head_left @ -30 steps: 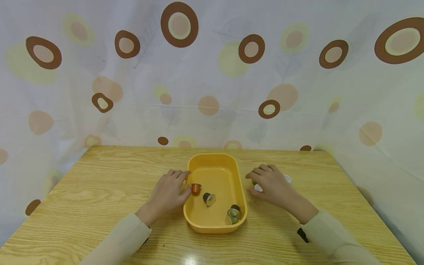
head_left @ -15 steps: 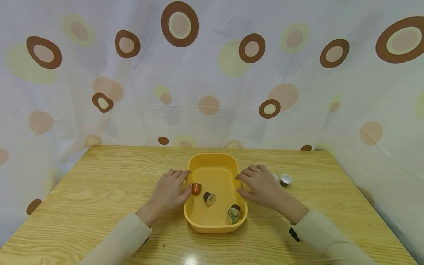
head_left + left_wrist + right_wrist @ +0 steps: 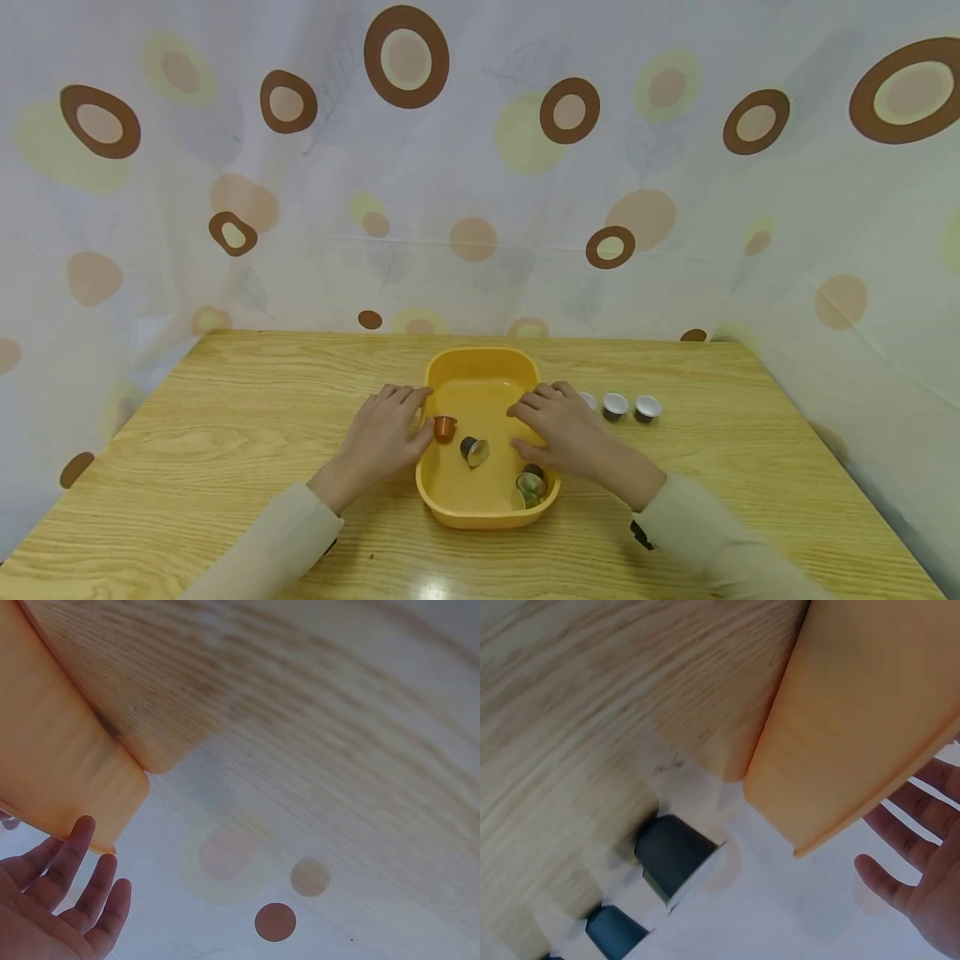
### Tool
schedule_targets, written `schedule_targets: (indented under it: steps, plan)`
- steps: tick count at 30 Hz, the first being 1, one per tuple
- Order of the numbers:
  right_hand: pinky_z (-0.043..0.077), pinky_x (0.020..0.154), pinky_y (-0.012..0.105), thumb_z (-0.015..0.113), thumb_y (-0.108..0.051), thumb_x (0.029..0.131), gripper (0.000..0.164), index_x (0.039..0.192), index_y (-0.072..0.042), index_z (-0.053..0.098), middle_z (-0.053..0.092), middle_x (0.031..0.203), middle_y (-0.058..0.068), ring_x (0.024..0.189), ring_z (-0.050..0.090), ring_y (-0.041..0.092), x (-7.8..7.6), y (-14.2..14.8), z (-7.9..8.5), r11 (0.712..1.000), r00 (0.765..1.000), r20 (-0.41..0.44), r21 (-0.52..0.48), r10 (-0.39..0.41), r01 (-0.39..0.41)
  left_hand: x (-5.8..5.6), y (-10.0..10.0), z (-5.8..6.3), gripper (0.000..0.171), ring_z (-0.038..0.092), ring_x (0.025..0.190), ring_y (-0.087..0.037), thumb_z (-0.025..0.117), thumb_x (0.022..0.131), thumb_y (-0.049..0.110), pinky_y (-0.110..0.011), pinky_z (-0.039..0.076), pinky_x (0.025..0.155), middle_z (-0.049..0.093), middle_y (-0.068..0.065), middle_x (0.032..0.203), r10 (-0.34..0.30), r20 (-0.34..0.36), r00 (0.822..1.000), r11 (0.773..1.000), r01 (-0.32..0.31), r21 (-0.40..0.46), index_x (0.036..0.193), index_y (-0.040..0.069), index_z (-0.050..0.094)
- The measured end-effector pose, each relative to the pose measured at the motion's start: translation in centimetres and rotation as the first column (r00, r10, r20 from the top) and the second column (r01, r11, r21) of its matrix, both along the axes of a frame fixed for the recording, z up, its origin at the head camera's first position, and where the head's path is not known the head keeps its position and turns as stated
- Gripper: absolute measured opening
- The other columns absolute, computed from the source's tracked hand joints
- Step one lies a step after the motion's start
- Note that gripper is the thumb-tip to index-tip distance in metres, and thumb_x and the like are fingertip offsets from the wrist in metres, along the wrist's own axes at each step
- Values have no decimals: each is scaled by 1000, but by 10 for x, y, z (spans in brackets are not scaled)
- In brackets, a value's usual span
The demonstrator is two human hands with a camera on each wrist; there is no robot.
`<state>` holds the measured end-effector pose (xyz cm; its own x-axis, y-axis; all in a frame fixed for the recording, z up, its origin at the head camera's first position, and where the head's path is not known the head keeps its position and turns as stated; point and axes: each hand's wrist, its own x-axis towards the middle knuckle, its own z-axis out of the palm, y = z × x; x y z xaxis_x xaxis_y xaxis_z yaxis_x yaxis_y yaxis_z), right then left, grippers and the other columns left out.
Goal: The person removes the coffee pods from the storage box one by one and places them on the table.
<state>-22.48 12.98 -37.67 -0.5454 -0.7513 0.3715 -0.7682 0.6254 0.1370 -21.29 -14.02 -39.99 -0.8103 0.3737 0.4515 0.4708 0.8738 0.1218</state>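
Head view: your left hand [image 3: 381, 429], fingers spread, likely steadies the tray [image 3: 480, 396] near the tabletop's [image 3: 300, 392] far edge; right hand [image 3: 564, 432], spread, overhangs it.

The tray [image 3: 480, 522] looked like smooth plastic with a soft sheen. The table [image 3: 225, 467] showed wood grain, glossy where light glared at six o'clock. The sheet [image 3: 480, 167] at twelve was creased, matt cloth; the sleeves [image 3: 292, 525], matt cloth too. The capsule [image 3: 445, 430] at the tray's nine o'clock looked metallic.

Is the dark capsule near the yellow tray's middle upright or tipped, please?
Tipped: the dark capsule lies on its side, its pale lid facing sideways, not up.
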Motion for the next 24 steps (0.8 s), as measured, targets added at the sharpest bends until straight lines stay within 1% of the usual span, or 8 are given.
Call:
schedule_targets:
  steps: [3, 8, 16, 19, 24]
  plan:
    - [44, 84, 40, 63, -36, 82, 30, 103, -16, 64, 64, 98, -3, 93, 56, 18, 0, -5, -4, 1000, 1000, 13, 1, 4, -4, 0, 0, -1, 37, 58, 97, -23, 53, 85, 30, -38, 49, 81, 65, -4, 101, -4, -10, 1000, 1000, 4, 0, 117, 11, 59]
    - [44, 82, 38, 64, -38, 80, 31, 102, -16, 64, 64, 96, -3, 91, 57, 17, -1, -14, -9, 1000, 1000, 1, 13, 13, -13, 0, 0, -1, 37, 57, 97, -22, 53, 85, 30, -38, 49, 82, 65, -3, 101, -6, -14, 1000, 1000, 6, 0, 116, 10, 59]
    - [45, 79, 35, 63, -42, 80, 33, 102, -18, 63, 65, 95, -5, 90, 56, 15, -1, -26, -13, 999, 1000, 13, 27, 23, -23, 0, 0, -1, 37, 57, 97, -23, 54, 85, 30, -38, 49, 81, 65, -4, 101, -2, -9, 1000, 1000, 2, 2, 117, 10, 59]
    - [45, 80, 37, 63, -44, 80, 35, 102, -18, 63, 65, 95, -5, 90, 56, 15, -1, -30, -14, 999, 999, 29, 34, 20, -21, 1, 0, 0, 37, 57, 97, -23, 54, 85, 30, -38, 49, 82, 65, -4, 101, 0, -9, 1000, 1000, 0, 1, 117, 11, 59]
    - [45, 82, 38, 60, -49, 81, 40, 104, -17, 63, 66, 97, -4, 92, 57, 16, -1, -36, -16, 999, 997, 81, 41, 5, -8, 1, 0, 1, 37, 57, 98, -23, 54, 85, 30, -39, 49, 82, 65, -4, 101, 1, -11, 1000, 1000, -1, 3, 117, 11, 59]
